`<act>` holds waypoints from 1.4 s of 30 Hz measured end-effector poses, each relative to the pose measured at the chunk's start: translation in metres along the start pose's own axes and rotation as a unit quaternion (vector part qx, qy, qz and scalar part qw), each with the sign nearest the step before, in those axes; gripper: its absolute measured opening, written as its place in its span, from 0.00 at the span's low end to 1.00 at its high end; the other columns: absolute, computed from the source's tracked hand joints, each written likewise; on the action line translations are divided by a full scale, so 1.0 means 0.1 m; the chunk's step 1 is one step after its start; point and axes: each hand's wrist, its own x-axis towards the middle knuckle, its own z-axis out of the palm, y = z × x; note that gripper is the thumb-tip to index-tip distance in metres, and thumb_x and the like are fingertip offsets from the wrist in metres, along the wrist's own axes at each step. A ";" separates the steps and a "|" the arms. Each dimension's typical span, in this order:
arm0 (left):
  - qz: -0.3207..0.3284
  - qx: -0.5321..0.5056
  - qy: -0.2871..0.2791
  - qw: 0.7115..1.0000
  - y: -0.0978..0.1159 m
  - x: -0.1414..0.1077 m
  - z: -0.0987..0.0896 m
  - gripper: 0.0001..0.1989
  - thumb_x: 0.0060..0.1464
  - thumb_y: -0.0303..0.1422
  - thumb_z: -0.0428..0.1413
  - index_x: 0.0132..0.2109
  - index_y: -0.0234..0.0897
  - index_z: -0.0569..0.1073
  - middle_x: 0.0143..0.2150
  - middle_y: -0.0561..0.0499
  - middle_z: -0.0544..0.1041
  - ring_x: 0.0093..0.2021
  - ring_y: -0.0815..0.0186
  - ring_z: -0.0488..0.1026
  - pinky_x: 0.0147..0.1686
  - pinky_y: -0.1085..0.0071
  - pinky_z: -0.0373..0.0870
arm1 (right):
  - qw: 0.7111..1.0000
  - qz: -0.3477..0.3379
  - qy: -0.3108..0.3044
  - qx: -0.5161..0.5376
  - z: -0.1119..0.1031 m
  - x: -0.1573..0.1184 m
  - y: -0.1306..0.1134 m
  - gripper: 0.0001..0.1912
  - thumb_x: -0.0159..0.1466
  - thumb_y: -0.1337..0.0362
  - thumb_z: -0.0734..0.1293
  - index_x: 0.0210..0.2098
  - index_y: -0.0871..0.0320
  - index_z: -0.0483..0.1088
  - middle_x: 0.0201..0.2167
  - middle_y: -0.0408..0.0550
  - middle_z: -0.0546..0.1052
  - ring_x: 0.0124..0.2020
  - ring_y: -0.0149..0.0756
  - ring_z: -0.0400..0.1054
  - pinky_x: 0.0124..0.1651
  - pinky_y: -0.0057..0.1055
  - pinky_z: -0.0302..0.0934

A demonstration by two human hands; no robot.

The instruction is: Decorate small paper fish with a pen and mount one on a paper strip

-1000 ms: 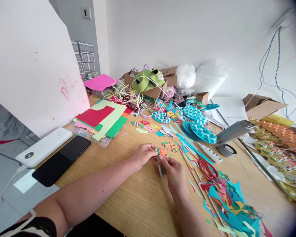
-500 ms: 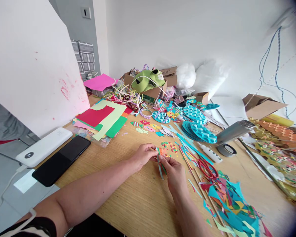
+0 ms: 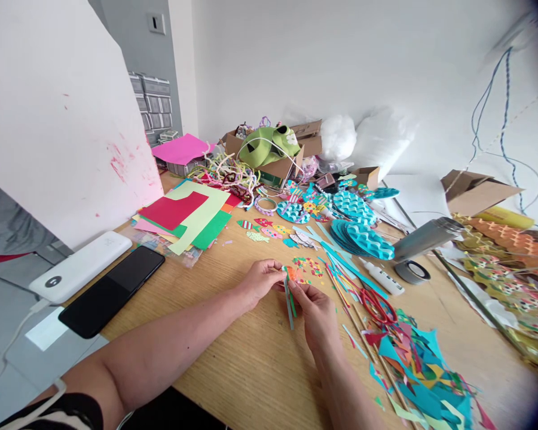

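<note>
My left hand (image 3: 265,282) and my right hand (image 3: 314,306) meet above the wooden table, thumbs and fingers pinched together. Between them are thin paper strips (image 3: 290,306), one pale blue-grey and one green, whose loose ends hang down. An orange piece (image 3: 293,273) shows at the fingertips, partly covered by the fingers. Just beyond lie small red, yellow and green paper bits (image 3: 311,266). Decorated paper fish (image 3: 269,229) rest farther back. To the right of my right hand are red-handled scissors (image 3: 376,306) and a pile of paper scraps (image 3: 430,370).
Coloured paper sheets (image 3: 183,212), a black phone (image 3: 112,291) and a white power bank (image 3: 80,266) are on the left. Turquoise egg-tray pieces (image 3: 361,239), a glue bottle (image 3: 382,276), a steel flask (image 3: 425,239) and its cap (image 3: 412,272) stand on the right. Thin sticks (image 3: 363,334) lie beside the scraps.
The hanging strips have shifted slightly and the green one shows more clearly beside the pale one. Both hands stay almost in place, still pinching.
</note>
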 end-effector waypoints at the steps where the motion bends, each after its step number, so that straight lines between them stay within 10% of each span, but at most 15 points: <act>1: 0.000 -0.001 0.002 1.000 0.00 0.00 0.00 0.11 0.40 0.34 0.65 0.29 0.34 0.71 0.26 0.51 0.76 0.29 0.65 0.73 0.36 0.67 0.71 | 1.000 -0.005 -0.003 -0.001 0.00 0.00 0.01 0.23 0.47 0.46 0.76 0.22 0.62 0.74 0.16 0.42 0.69 0.17 0.26 0.53 0.21 0.26 0.43; 42: -0.003 0.007 0.011 1.000 0.03 -0.01 0.01 0.08 0.41 0.30 0.62 0.31 0.33 0.71 0.25 0.52 0.77 0.27 0.68 0.73 0.34 0.69 0.71 | 1.000 0.008 0.006 -0.003 0.02 -0.01 -0.03 0.24 0.43 0.45 0.77 0.21 0.62 0.74 0.16 0.43 0.70 0.18 0.27 0.55 0.22 0.26 0.45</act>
